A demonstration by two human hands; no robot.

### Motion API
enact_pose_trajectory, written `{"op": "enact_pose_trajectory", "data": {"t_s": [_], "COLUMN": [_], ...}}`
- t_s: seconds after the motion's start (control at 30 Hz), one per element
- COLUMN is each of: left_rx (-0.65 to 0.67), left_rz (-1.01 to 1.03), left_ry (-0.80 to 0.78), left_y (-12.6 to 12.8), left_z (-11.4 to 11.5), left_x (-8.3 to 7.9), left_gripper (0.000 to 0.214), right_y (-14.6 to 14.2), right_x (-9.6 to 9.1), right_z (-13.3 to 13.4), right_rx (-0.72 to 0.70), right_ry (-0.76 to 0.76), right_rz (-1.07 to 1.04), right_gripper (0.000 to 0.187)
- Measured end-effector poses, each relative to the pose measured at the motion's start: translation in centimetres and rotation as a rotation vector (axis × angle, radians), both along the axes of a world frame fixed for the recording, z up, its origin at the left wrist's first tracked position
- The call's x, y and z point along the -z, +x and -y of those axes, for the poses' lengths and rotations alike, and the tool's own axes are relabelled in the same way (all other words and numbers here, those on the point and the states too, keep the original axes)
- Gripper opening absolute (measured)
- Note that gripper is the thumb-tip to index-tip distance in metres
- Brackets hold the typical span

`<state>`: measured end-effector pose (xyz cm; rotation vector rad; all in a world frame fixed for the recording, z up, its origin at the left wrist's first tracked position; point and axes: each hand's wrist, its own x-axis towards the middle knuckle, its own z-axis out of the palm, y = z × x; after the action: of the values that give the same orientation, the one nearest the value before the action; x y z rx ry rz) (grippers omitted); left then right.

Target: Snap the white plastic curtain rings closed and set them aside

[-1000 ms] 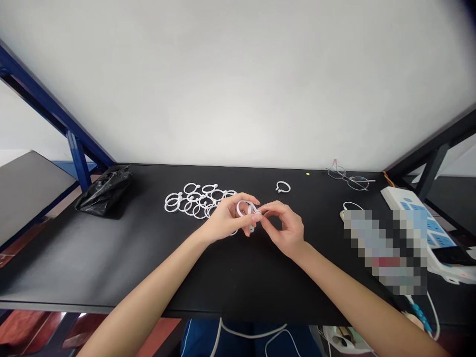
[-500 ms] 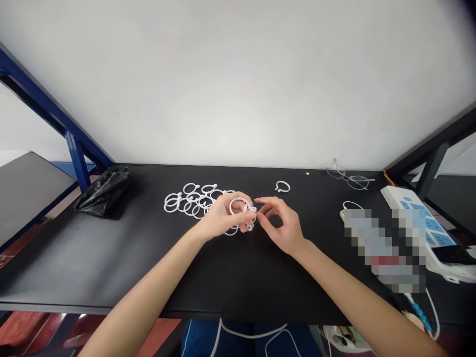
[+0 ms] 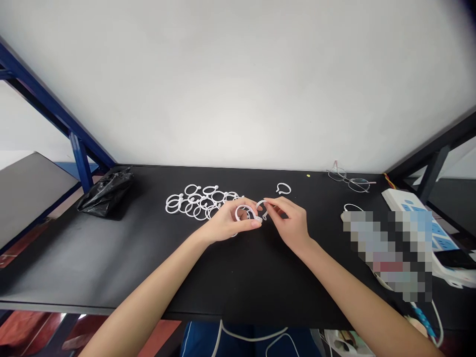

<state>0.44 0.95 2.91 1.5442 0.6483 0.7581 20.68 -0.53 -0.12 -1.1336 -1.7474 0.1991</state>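
Note:
My left hand [image 3: 226,220] is closed around a few white plastic rings, one of them a curtain-type ring [image 3: 238,213] standing upright by the thumb. Facing it, my right hand [image 3: 290,218] pinches another white ring [image 3: 260,202] between thumb and fingertips, partly hidden by the hands. Behind and left of my left hand lies a loose cluster of several such rings [image 3: 193,198], overlapping flat on the black table [image 3: 148,267]. A single open ring [image 3: 284,188] with knobbed ends lies apart, beyond my right hand.
A crumpled black plastic bag [image 3: 106,193] sits at the far left. To the right are eyeglasses [image 3: 347,179], a blurred-out phone-like object [image 3: 386,253] with a cable, and a white power strip [image 3: 409,208]. A white wall [image 3: 238,89] rises behind the table.
My right fingers, apart from the rings before, now grip a ring beside my left hand. The rings in my left hand have shifted slightly right.

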Motion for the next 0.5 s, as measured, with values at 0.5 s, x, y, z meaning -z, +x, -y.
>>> {"op": "enact_pose_trajectory", "data": {"t_s": [0.5], "left_rx": [-0.133], "left_rz": [0.077], "left_ry": [-0.037], "left_y": [0.0], "left_z": [-1.0], "left_x": [1.4], "left_gripper": [0.037], "right_y": [4.3], "right_x": [1.6], "right_z": [-2.9], "right_rx": [0.316], "right_ry": [-0.292], "right_rz": [0.412], "right_gripper": [0.031]}}
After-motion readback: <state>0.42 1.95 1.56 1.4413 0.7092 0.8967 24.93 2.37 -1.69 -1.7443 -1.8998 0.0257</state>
